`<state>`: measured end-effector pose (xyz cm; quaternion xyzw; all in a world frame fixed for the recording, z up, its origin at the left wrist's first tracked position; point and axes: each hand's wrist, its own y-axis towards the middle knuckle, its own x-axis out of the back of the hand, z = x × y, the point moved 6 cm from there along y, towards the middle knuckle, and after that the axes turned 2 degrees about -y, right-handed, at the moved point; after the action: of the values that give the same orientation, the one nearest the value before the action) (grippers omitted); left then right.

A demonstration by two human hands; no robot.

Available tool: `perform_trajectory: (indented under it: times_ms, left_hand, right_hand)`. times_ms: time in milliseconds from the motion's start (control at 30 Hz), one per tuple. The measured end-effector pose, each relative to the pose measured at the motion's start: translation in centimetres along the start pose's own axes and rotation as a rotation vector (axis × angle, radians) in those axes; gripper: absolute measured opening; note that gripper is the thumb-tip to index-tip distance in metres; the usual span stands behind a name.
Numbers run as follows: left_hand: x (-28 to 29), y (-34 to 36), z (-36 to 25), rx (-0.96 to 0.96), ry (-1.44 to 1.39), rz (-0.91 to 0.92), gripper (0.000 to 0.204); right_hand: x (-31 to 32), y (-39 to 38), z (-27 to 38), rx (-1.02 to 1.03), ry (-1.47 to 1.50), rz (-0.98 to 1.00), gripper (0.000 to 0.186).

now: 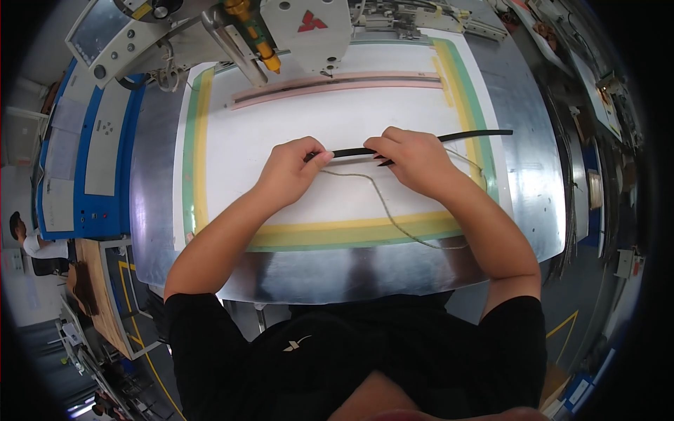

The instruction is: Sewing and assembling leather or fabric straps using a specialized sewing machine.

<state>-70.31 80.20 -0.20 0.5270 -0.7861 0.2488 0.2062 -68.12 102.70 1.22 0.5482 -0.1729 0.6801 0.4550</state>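
Note:
A long narrow black strip runs between my two hands over the white sheet, its free end reaching out to the right. My left hand pinches the strip's left end between thumb and fingers. Closed round the strip farther right is my right hand; a short dark pointed tip shows under its fingers. From near my left fingertips a thin beige cord trails down in a curve to the sheet's near edge, and a bit of cord also shows to the right of my right hand.
Yellow and green tape borders the sheet on a shiny metal table. Beyond my hands lies a pink slotted strip, below a machine head. A control panel and a blue cabinet stand left; a person is farther off.

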Motion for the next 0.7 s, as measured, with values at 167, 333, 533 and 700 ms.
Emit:
perform_trajectory:
  times_ms: [167, 333, 533, 700]
  left_hand:
    - [0.5, 3.9, -0.9, -0.433, 0.573, -0.262, 0.044]
    - [-2.0, 9.8, 0.2, -0.255, 0.742, -0.218, 0.073]
    - [-1.9, 9.8, 0.6, -0.227, 0.812, -0.206, 0.069]
    - [1.8, 9.9, 2.7, -0.285, 0.853, -0.248, 0.062]
  right_hand:
    - [-0.9, -0.3, -2.9, -0.09, -0.12, 0.132, 0.036]
    - [-1.4, -0.8, -4.1, -0.119, -0.124, 0.195, 0.038]
    - [-0.8, -1.6, -5.5, -0.157, -0.119, 0.179, 0.039]
    - [-1.1, 0.9, -6.1, -0.073, -0.141, 0.082, 0.031]
